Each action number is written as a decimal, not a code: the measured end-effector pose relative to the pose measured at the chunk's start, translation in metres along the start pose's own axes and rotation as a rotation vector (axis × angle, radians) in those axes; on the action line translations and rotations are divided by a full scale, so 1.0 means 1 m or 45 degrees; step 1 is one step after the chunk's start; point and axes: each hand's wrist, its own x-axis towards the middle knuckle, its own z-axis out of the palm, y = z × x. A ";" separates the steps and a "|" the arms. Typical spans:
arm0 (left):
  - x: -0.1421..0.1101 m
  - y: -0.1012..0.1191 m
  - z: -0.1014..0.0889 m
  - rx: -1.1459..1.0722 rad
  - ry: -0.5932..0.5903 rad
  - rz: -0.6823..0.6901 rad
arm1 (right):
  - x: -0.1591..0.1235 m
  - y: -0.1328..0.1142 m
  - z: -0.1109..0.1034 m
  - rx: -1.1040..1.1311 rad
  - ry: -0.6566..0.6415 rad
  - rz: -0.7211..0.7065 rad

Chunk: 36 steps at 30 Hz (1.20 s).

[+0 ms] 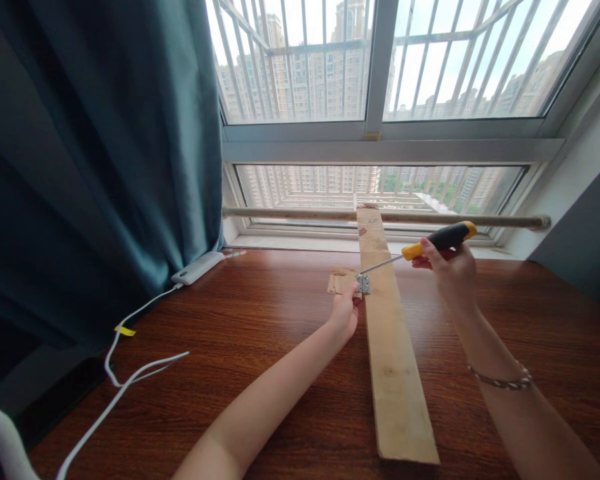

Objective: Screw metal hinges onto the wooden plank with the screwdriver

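Note:
A long pale wooden board lies lengthwise on the brown table, its far end reaching the window rail. Against its left edge is a short piece of wood with a torn-looking surface. A small metal hinge spans the joint between the two. My left hand is closed at the near side of the hinge, thumb pressed by its left leaf; the other fingers are partly hidden. My right hand grips a yellow and black screwdriver, held slanted, with its shaft tip at the hinge's upper left.
On the left of the wood-grain table sits a white power strip with a white cable trailing forward. A dark teal curtain hangs at the left. A metal rail runs before the barred window.

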 end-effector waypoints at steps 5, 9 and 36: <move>-0.001 0.000 0.001 -0.018 -0.001 0.015 | -0.005 0.002 0.004 -0.128 -0.034 0.012; -0.002 0.001 0.001 -0.014 -0.011 0.014 | -0.004 0.005 0.005 -0.210 -0.020 0.021; -0.002 0.002 0.003 -0.003 -0.020 -0.047 | -0.023 -0.012 0.009 -0.470 -0.042 -0.119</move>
